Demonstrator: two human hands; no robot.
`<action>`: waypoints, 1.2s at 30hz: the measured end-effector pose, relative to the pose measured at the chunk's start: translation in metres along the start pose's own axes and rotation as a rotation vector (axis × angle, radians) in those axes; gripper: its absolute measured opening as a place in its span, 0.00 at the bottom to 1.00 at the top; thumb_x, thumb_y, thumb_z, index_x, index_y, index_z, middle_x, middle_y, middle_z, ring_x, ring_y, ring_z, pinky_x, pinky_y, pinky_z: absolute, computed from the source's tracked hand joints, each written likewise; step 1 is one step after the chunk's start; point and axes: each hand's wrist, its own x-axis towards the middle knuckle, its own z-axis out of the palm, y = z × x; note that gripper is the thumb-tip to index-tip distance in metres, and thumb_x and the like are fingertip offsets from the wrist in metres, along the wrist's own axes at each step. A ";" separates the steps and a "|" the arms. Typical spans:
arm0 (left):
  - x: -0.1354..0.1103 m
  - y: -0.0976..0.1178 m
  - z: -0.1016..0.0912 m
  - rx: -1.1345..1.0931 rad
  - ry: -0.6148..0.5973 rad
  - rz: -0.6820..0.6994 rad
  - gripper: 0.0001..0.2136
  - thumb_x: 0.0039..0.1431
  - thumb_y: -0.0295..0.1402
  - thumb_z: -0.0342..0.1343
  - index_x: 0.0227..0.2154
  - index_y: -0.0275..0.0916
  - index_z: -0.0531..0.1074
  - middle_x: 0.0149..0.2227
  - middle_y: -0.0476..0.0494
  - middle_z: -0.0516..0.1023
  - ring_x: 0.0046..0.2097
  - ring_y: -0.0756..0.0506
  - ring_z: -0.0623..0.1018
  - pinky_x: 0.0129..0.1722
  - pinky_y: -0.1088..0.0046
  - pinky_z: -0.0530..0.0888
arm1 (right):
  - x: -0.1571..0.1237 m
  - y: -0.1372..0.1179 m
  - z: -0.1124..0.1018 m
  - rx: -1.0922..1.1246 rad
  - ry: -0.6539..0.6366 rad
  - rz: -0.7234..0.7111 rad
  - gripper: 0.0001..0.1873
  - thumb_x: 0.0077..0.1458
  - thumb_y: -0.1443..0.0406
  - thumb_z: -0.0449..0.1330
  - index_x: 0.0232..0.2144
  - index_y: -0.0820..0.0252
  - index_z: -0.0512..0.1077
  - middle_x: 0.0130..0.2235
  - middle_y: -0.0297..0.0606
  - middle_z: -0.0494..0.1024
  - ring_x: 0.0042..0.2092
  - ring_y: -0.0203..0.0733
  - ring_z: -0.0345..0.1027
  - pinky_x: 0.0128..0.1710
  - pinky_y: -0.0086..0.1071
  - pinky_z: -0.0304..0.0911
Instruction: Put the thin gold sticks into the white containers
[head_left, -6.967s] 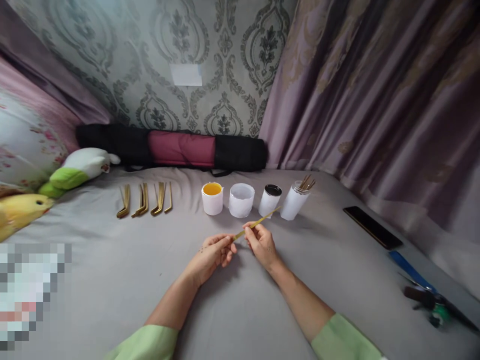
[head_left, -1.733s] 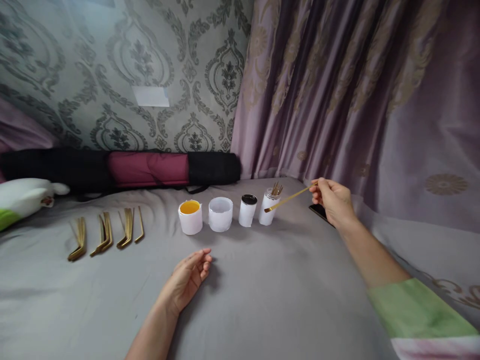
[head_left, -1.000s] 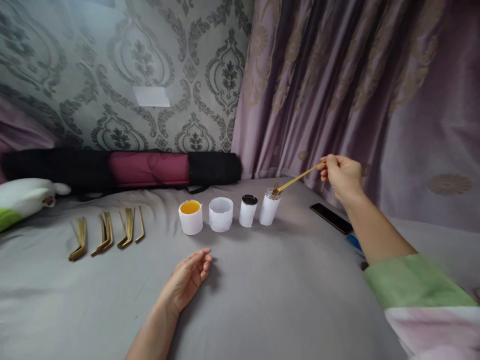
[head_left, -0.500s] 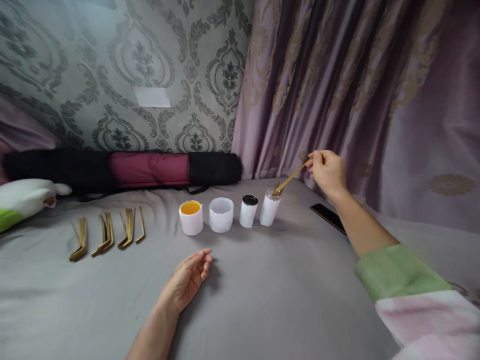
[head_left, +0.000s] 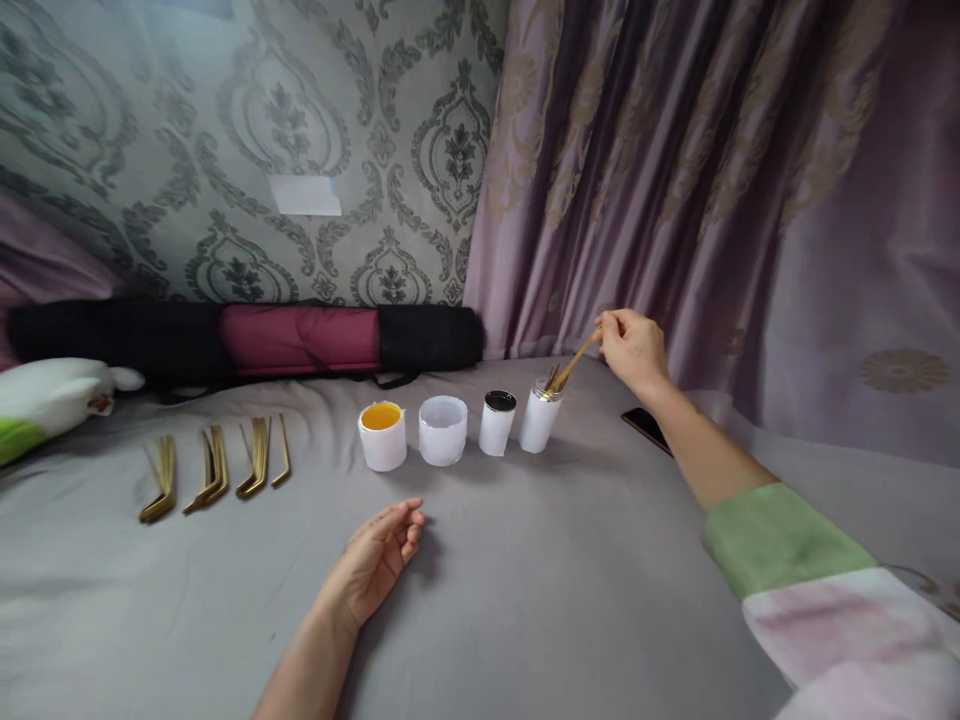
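My right hand (head_left: 631,348) pinches the upper end of a gold straw (head_left: 582,358). The straw slants down into the mouth of a tall white-wrapped jar (head_left: 538,420), where several more gold sticks poke out above the rim. My left hand (head_left: 382,555) rests on the grey sheet, palm turned inward, its fingers loosely curled and holding nothing. Left of the jar stand a white cup with a black inside (head_left: 496,425), a white cup with a pale inside (head_left: 442,435) and a white cup with a yellow inside (head_left: 383,440).
Bundles of bent gold straws (head_left: 259,460) and one single bent straw (head_left: 282,455) lie on the grey sheet (head_left: 562,580) at left. A black phone (head_left: 646,428) lies partly behind my right forearm. A black and maroon roll (head_left: 300,338) and a white-green plush toy (head_left: 56,395) sit behind.
My right hand has moved left and slightly down toward the tall jar, the straw now steeper and further into it. My left hand has stayed in place.
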 end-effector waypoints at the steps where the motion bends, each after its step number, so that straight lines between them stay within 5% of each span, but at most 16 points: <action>1: 0.000 0.000 0.000 0.000 -0.002 0.000 0.06 0.51 0.24 0.52 0.34 0.30 0.69 0.26 0.44 0.71 0.24 0.55 0.69 0.21 0.82 0.69 | -0.001 0.000 0.002 -0.009 -0.011 -0.002 0.15 0.54 0.60 0.46 0.29 0.60 0.70 0.25 0.37 0.75 0.27 0.36 0.68 0.29 0.29 0.59; 16: 0.002 -0.002 -0.001 -0.012 0.000 -0.003 0.06 0.52 0.24 0.51 0.34 0.30 0.69 0.26 0.44 0.72 0.24 0.55 0.70 0.22 0.81 0.70 | -0.012 0.007 0.024 -0.022 -0.170 0.021 0.14 0.53 0.61 0.46 0.28 0.61 0.70 0.24 0.37 0.75 0.25 0.36 0.67 0.28 0.29 0.60; 36: 0.002 -0.002 0.000 -0.027 -0.006 -0.002 0.06 0.51 0.24 0.52 0.33 0.31 0.69 0.26 0.44 0.71 0.23 0.55 0.70 0.22 0.81 0.70 | -0.021 0.014 0.027 -0.016 -0.305 0.052 0.14 0.52 0.60 0.48 0.29 0.61 0.71 0.26 0.36 0.76 0.24 0.34 0.67 0.27 0.27 0.59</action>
